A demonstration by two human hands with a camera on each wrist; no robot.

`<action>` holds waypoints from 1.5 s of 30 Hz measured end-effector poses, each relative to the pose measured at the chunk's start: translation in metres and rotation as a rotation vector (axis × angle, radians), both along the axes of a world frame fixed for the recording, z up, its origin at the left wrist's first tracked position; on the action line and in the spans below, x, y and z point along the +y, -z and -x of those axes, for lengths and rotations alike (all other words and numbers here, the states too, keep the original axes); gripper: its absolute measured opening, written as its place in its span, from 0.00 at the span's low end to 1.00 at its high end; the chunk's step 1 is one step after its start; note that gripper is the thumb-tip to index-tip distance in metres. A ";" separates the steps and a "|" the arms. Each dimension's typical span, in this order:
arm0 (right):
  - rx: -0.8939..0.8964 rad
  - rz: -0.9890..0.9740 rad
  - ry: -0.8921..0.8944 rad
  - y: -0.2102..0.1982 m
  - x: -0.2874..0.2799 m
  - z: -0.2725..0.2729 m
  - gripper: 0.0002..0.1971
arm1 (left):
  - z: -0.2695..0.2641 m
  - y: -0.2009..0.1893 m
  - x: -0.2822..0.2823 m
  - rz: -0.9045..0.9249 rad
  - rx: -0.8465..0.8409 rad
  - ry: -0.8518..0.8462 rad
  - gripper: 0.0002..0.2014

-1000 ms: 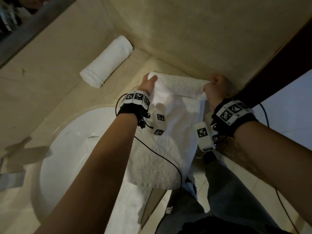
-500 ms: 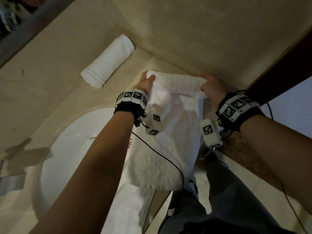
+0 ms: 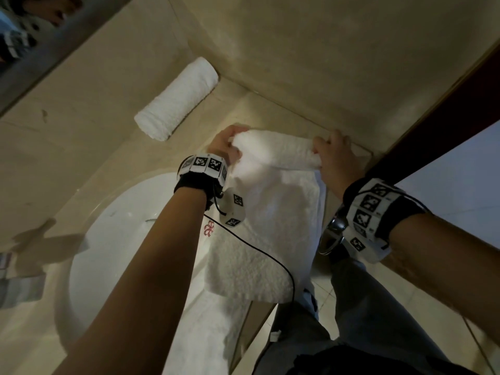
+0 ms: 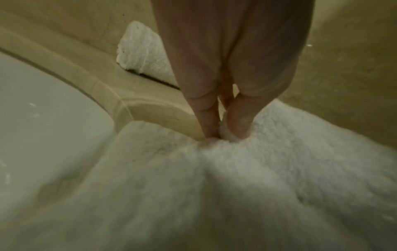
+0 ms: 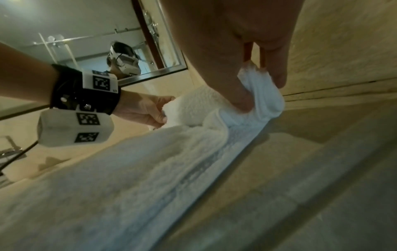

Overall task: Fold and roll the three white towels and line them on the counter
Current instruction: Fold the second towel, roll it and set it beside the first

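Observation:
A folded white towel (image 3: 273,209) lies on the beige counter (image 3: 108,158), its far end curled into a short roll (image 3: 276,150). My left hand (image 3: 226,146) grips the roll's left end, thumb and fingers pinching the cloth (image 4: 227,135). My right hand (image 3: 332,155) grips the right end, thumb tucked into the folded layers (image 5: 257,95). The towel's near end hangs over the counter's front edge. A finished rolled towel (image 3: 177,98) lies in the back corner, also seen behind my left hand (image 4: 141,52). Another white towel (image 3: 205,334) lies under the first, running toward me.
A white sink basin (image 3: 108,253) sits left of the towel. Beige walls (image 3: 311,50) close the corner right behind the roll. A mirror (image 5: 86,34) hangs at the left. A dark door frame (image 3: 446,125) stands to the right, with tiled floor and my legs (image 3: 365,320) below.
Both hands have turned the towel's far end over toward me, so the roll is a little thicker and sits slightly nearer. The finished roll has not moved.

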State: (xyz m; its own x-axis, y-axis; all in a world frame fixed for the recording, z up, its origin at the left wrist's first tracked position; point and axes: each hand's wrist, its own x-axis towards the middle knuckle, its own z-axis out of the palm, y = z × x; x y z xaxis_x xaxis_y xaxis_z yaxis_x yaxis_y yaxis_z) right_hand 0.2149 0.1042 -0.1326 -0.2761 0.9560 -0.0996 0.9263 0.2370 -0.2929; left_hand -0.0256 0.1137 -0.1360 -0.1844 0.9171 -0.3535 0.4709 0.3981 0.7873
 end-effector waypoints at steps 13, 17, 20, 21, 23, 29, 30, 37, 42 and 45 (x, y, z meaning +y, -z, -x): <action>0.450 0.141 0.166 0.003 0.002 -0.018 0.06 | 0.002 0.003 -0.019 0.007 0.129 0.093 0.25; 0.556 0.522 0.309 0.007 0.015 -0.024 0.28 | -0.001 0.001 -0.024 0.016 0.180 0.084 0.24; 0.526 0.558 0.218 0.009 0.015 -0.025 0.25 | -0.002 0.003 -0.030 0.089 0.190 0.106 0.23; 0.515 0.546 0.213 0.009 0.014 -0.025 0.25 | -0.003 0.004 -0.031 0.101 0.170 0.083 0.21; 0.484 0.517 0.197 0.008 0.011 -0.023 0.28 | -0.004 0.001 -0.031 0.084 0.053 -0.004 0.12; 0.303 0.314 0.034 0.010 -0.003 -0.015 0.28 | 0.012 -0.002 -0.031 0.142 0.027 -0.014 0.14; 0.283 0.291 0.008 0.010 -0.006 -0.015 0.27 | 0.013 -0.003 -0.033 0.158 0.037 0.009 0.17; 0.188 0.155 -0.173 0.009 -0.037 -0.014 0.22 | 0.018 -0.013 -0.059 0.129 0.103 0.173 0.39; 0.138 0.165 -0.171 0.003 -0.039 -0.009 0.23 | 0.012 -0.015 -0.067 0.029 0.134 0.152 0.36; 0.037 0.163 -0.176 0.003 -0.040 -0.004 0.26 | 0.012 -0.010 -0.063 -0.094 0.400 0.215 0.42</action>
